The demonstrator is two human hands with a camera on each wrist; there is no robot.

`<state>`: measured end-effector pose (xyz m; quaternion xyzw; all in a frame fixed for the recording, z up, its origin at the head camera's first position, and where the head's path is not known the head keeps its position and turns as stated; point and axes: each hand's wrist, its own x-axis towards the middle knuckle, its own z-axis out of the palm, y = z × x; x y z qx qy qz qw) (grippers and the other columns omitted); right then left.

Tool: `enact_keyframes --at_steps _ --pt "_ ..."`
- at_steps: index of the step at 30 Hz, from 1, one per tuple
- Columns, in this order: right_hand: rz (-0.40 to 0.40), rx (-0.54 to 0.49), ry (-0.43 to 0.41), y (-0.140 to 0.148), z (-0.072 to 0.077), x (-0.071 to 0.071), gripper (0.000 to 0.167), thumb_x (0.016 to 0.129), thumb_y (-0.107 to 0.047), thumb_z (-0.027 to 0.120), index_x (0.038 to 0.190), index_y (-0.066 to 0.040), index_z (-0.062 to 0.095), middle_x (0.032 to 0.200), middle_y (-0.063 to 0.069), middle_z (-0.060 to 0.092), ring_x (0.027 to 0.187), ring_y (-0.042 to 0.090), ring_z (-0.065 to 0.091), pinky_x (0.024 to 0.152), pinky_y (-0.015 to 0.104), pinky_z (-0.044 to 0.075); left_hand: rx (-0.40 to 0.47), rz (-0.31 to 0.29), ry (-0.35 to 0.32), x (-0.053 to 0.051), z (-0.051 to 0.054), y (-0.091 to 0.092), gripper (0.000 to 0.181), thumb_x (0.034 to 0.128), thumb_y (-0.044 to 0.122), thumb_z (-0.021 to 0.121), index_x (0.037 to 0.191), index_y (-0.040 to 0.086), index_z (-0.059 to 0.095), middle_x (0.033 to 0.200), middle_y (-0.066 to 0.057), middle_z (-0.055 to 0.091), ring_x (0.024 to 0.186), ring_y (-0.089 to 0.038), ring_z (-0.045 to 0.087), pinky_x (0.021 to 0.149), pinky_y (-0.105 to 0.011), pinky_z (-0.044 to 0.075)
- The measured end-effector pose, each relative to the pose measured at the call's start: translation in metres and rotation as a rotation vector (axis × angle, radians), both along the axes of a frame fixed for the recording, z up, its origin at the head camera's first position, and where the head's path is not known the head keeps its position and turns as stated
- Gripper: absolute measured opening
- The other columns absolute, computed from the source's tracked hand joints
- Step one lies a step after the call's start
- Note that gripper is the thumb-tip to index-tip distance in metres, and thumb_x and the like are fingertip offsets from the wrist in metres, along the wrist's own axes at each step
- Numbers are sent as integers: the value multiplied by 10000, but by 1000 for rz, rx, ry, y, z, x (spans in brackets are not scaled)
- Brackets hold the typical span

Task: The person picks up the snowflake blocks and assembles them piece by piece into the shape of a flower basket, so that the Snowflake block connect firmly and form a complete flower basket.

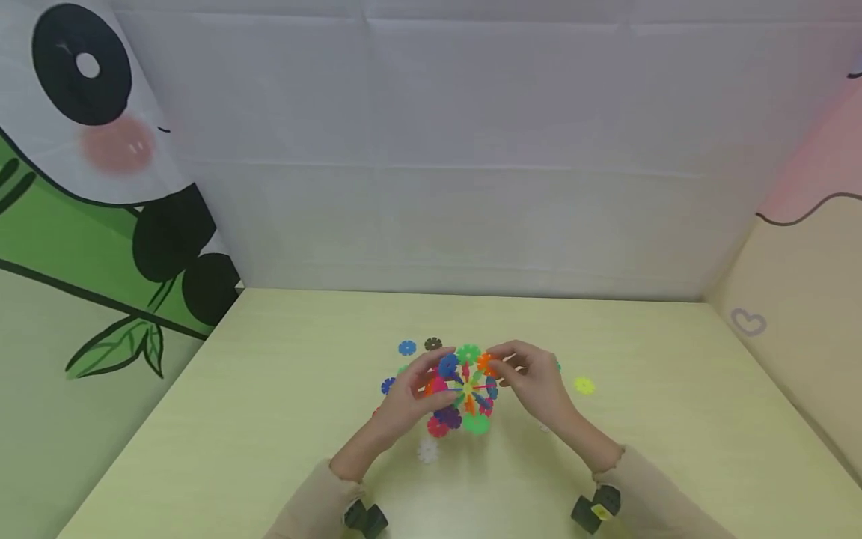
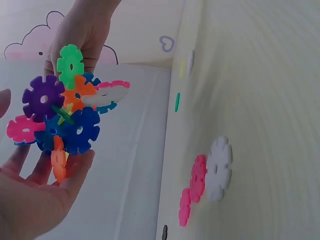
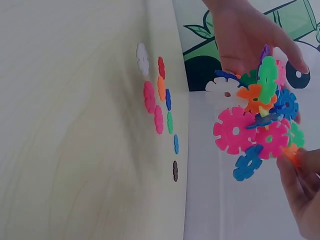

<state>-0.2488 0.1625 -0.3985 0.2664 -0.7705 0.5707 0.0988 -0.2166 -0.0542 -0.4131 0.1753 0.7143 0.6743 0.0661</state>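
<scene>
A ball-like cluster of interlocked plastic snowflake discs [image 1: 468, 388] in many colours is held above the table. My left hand [image 1: 407, 400] grips it from the left, fingers behind and thumb in front. On the upper right, my right hand [image 1: 535, 382] pinches an orange snowflake disc [image 1: 484, 364] at the cluster's edge. In the left wrist view a purple disc [image 2: 43, 99] and a blue disc [image 2: 81, 130] face the camera. Pink discs [image 3: 235, 131] show in the right wrist view. Whether the orange disc is slotted in, I cannot tell.
Loose discs lie on the table [image 1: 269, 449]: a white one [image 1: 427, 450] in front, a blue one [image 1: 407, 347] and a dark one [image 1: 433, 343] behind, and a yellow one [image 1: 584, 385] to the right. A pale wall [image 1: 471, 224] closes the back.
</scene>
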Motion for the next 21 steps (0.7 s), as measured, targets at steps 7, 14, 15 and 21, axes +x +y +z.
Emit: enact_keyframes --at_steps 7,14,15,21 --pt "143 55 12 2 -6 -11 127 861 75 643 977 37 679 877 125 687 689 334 655 596 355 566 -93 -125 12 -4 -2 -3 712 897 170 657 1502 138 284 1515 -126 255 1287 -359 381 951 -445 441" --pt "206 104 12 6 -6 -17 147 872 55 639 1017 59 662 886 153 680 700 355 650 602 303 560 -43 -127 21 -7 -7 -2 693 854 58 679 1458 79 341 1407 -169 394 1174 -326 505 897 -413 486" --pt "211 113 10 7 -6 -18 157 876 45 640 1031 58 658 894 150 678 711 353 653 606 303 560 -32 -120 15 -7 -8 -3 694 849 41 677 1456 75 342 1396 -177 403 1155 -323 520 884 -404 494" --pt "206 268 -53 33 -4 -26 215 887 -24 657 1094 30 640 908 63 652 757 205 649 620 285 544 23 -64 -27 -8 -14 -11 702 833 -39 659 1453 75 350 1418 -210 358 1126 -343 541 853 -403 513"
